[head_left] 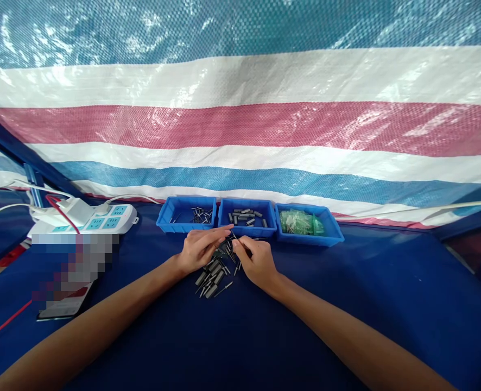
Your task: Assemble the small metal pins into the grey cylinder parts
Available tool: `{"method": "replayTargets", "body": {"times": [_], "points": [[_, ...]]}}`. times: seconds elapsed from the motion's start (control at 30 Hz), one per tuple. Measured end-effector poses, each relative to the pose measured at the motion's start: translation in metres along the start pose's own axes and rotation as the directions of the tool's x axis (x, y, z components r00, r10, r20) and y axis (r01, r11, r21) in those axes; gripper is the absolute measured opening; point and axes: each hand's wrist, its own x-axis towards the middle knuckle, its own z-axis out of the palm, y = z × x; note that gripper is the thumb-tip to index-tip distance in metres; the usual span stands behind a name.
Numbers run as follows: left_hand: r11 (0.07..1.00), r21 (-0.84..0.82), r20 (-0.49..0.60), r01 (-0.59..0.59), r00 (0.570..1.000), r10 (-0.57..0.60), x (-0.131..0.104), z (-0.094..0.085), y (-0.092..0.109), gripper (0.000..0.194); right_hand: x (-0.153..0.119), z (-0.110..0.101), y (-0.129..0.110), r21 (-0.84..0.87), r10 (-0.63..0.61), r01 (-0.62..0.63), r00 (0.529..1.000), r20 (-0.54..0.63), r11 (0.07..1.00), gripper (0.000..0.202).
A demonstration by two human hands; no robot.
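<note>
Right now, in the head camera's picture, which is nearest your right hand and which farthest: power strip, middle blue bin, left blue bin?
From the right hand:
1. Middle blue bin: just beyond the fingers.
2. Left blue bin: farther left.
3. Power strip: far left, beyond that bin.

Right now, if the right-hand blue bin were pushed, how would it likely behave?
The right-hand blue bin would probably keep its shape, as its walls look like stiff moulded plastic. Low and broad on the blue table, it would likely slide rather than tip. The green contents look loosely heaped and might shift.
</note>
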Motion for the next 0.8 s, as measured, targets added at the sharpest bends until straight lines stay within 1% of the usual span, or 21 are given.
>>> {"method": "replayTargets", "body": {"times": [0.2, 0.33, 0.43, 0.5, 0.63, 0.67, 0.8], "points": [[0.992, 0.027, -0.032, 0.125, 0.992, -0.124, -0.0022, 0.0, 0.0027, 0.031, 0.0027, -0.0008, 0.0019, -0.002, 0.043, -0.043, 0.999, 0.019, 0.999, 0.034], [0.988, 0.006, -0.006, 0.157, 0.988, -0.157, -0.0032, 0.0006, 0.0026, 0.03, 0.0037, -0.0015, 0.0017, 0.009, 0.039, -0.039, 0.999, 0.005, 0.999, 0.033], [0.987, 0.012, -0.008, 0.16, 0.987, -0.16, -0.0025, 0.0013, 0.0029, 0.032, 0.0026, -0.0016, 0.0009, 0.027, 0.024, -0.024, 1.0, 0.003, 0.999, 0.031], [0.988, 0.02, -0.004, 0.153, 0.988, -0.153, -0.0018, 0.0016, 0.0032, 0.032, 0.0012, -0.0012, 0.0005, 0.026, -0.006, 0.005, 1.0, 0.012, 1.0, 0.031], [0.989, 0.034, 0.039, 0.141, 0.989, -0.142, -0.0006, 0.0008, 0.0037, 0.033, -0.0016, 0.0, 0.0005, -0.022, -0.129, 0.13, 0.99, 0.062, 0.991, 0.033], [0.988, 0.042, 0.044, 0.146, 0.988, -0.148, -0.0002, 0.0004, 0.0038, 0.034, -0.0019, 0.0001, 0.0006, -0.025, -0.128, 0.13, 0.99, 0.059, 0.991, 0.033], [0.983, 0.083, 0.048, 0.165, 0.984, -0.17, 0.003, -0.001, 0.0047, 0.032, -0.0008, -0.0008, 0.0006, 0.021, -0.043, 0.042, 0.999, 0.011, 0.999, 0.03]]}}
